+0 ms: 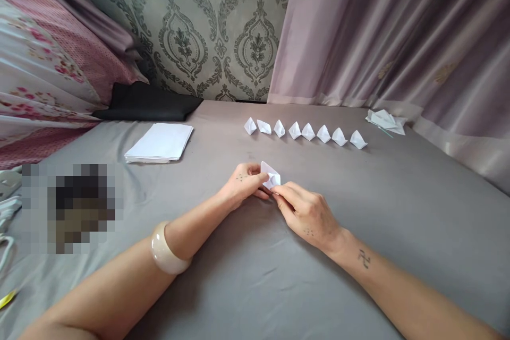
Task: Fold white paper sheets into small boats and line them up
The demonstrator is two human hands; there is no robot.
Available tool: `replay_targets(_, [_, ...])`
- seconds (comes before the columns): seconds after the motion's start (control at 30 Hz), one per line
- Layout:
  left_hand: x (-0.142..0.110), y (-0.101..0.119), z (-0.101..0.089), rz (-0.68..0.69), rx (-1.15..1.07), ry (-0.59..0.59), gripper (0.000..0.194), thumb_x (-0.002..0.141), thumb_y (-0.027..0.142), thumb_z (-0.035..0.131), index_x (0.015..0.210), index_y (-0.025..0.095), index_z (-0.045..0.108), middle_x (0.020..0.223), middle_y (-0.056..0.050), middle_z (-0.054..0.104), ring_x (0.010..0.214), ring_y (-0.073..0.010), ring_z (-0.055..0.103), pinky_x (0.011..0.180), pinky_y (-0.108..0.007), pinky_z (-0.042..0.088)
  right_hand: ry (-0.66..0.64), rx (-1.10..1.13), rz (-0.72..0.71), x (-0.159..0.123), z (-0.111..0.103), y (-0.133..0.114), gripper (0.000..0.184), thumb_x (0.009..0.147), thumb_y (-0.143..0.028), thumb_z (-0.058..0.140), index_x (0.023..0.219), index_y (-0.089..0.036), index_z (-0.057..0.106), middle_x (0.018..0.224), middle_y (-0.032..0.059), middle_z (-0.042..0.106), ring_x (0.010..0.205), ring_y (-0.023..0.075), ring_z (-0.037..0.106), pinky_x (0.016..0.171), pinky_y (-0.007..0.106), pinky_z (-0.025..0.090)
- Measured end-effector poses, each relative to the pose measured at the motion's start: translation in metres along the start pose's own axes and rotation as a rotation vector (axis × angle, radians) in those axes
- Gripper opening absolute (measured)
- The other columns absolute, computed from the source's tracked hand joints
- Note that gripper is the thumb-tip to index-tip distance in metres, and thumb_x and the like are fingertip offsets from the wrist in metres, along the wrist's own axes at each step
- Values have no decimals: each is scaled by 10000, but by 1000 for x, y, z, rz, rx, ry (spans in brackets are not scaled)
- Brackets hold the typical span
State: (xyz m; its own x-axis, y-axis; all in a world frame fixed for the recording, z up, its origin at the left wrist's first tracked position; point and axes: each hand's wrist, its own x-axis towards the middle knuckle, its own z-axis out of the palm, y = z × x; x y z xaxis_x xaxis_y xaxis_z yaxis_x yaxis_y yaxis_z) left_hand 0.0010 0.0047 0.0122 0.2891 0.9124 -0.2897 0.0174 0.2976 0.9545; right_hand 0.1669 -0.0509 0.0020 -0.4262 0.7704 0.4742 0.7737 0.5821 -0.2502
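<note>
A small folded white paper piece (271, 174) sits between both hands, just above the grey sheet (358, 212). My left hand (243, 183) pinches its left side with closed fingers. My right hand (305, 212) pinches its lower right edge, fingers pressed together. Behind them, several finished folded white paper shapes (306, 132) stand in a row across the sheet. A stack of flat white paper (160, 142) lies to the left.
A black cushion (149, 102) lies at the back left beside a floral blanket (43, 74). Crumpled paper scraps (385, 120) rest at the back right by the pink curtain (398, 32). A cream bangle (165, 249) circles my left wrist.
</note>
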Motion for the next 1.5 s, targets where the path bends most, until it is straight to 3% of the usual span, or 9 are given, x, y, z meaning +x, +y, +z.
replay_targets(0.3, [3, -10, 4, 1, -95, 18, 154, 633, 39, 564, 761, 106, 618, 687, -11, 631, 573, -91, 612, 549, -202, 547, -43, 106, 22, -1, 0, -7, 225, 930, -204, 430, 964, -220, 652, 770, 20, 658, 625, 124, 579, 582, 250, 402])
replay_targets(0.47, [3, -10, 4, 20, -41, 13, 125, 644, 51, 566, 739, 109, 622, 673, -22, 641, 592, -120, 628, 524, -212, 532, 82, 408, 439, 11, -11, -4, 192, 867, -336, 535, 965, -183, 601, 734, 14, 666, 567, 116, 576, 571, 239, 451])
replay_targets(0.6, [-1, -9, 8, 36, 26, -27, 82, 719, 127, 585, 783, 111, 635, 698, -31, 654, 601, -118, 629, 540, -220, 534, -66, 530, 620, 19, -13, 3, 205, 817, -339, 566, 928, -187, 647, 844, 38, 708, 701, 157, 647, 642, 261, 489])
replay_targets(0.7, [-3, -9, 10, 39, 125, -23, 109, 753, 180, 581, 822, 120, 641, 690, -30, 659, 612, -128, 633, 548, -222, 527, -127, 591, 644, 19, -8, 3, 205, 814, -307, 545, 930, -192, 668, 860, 36, 724, 709, 162, 663, 671, 273, 498])
replay_targets(0.87, [-10, -9, 13, 150, 352, -16, 127, 787, 242, 527, 767, 151, 612, 668, -12, 644, 596, -119, 592, 520, -193, 445, -82, 558, 686, 17, -2, 1, 172, 797, -308, 543, 800, -194, 672, 771, 29, 723, 689, 169, 670, 652, 270, 497])
replay_targets(1.03, [-19, -4, 21, 279, 678, 104, 241, 809, 253, 473, 583, 179, 432, 506, 44, 447, 483, -78, 383, 452, -197, 259, -79, 512, 762, 18, 0, 0, 183, 777, -341, 558, 728, -185, 639, 681, 32, 699, 556, 152, 636, 540, 253, 472])
replay_targets(1.2, [-23, -8, 28, 372, 901, 122, 228, 831, 173, 397, 617, 202, 322, 507, 52, 370, 458, -84, 261, 470, -230, 208, -62, 495, 811, 16, 0, -3, 198, 773, -355, 564, 660, -193, 578, 596, 17, 661, 488, 138, 613, 447, 221, 443])
replay_targets(1.33, [-26, -11, 29, 408, 1048, 103, 166, 811, 129, 382, 674, 211, 336, 533, 46, 393, 460, -99, 272, 492, -246, 205, -91, 605, 864, 15, 1, -7, 249, 786, -384, 560, 625, -197, 530, 532, -2, 622, 448, 135, 604, 374, 197, 432])
replay_targets(1.5, [-25, -9, 28, 378, 1057, 125, 162, 819, 149, 382, 678, 213, 334, 556, 35, 443, 470, -104, 321, 502, -245, 214, -122, 705, 935, 19, 1, -7, 205, 776, -330, 572, 633, -191, 528, 466, -15, 590, 374, 112, 548, 330, 183, 421])
